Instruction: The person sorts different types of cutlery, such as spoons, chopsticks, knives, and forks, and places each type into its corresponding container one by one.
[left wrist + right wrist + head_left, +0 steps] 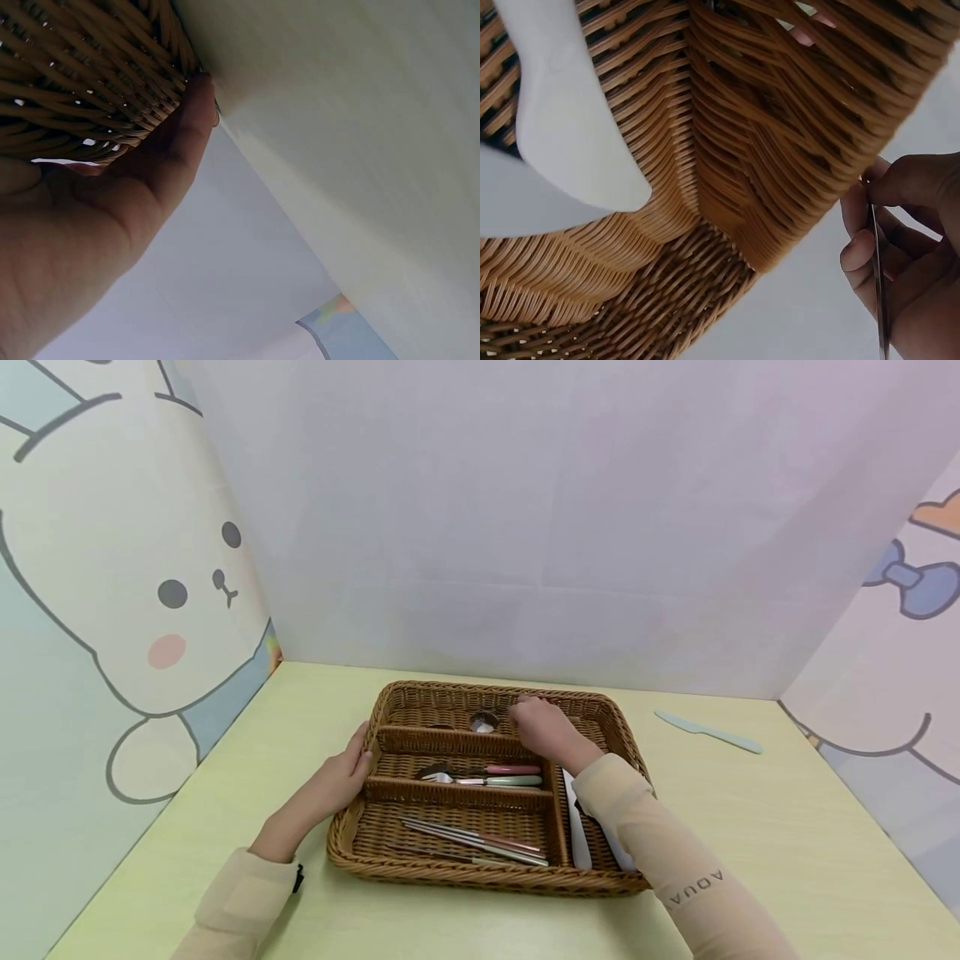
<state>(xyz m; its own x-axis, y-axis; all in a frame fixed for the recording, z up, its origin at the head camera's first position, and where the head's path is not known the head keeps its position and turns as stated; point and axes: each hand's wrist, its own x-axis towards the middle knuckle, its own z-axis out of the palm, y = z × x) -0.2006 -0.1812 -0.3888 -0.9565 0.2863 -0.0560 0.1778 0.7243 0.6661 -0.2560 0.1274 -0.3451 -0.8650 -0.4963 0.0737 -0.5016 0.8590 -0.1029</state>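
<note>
**Two hands at the wicker tray, a spoon in the far compartment**

Two hands work at one landmark, the wicker cutlery tray [626, 739] on the pale green table [787, 827]. The left hand [341, 777] lies against the tray's left outer wall with its fingers laid straight along the weave, bracing rather than grasping; the left wrist view shows the thumb [196, 112] pressed flat to the basketwork. The right hand [542, 727] reaches over the tray's far compartment, fingers curled round a thin metal handle [876, 277] (seen edge-on in the right wrist view, so its full shape cannot be told). The spoon bowl [483, 722] lies in that far compartment, just left of the right hand, so the utensil's long axis runs left to right along the compartment, parallel to the divider [450, 742] in front of it.

Of the two hands, the right is the one on the spoon; the left is at the tray's wall, apart from it.

In the tray's middle compartment lie a pink-handled utensil [513, 769] and a green-handled one [513, 781], both pointing left. The near compartment holds chopsticks [472, 842] lying slightly askew. The narrow right-hand compartment holds white knives [577, 835], partly hidden by the right sleeve [645, 827]. Well to the right of the tray, a pale knife [708, 732] lies on the table.
</note>
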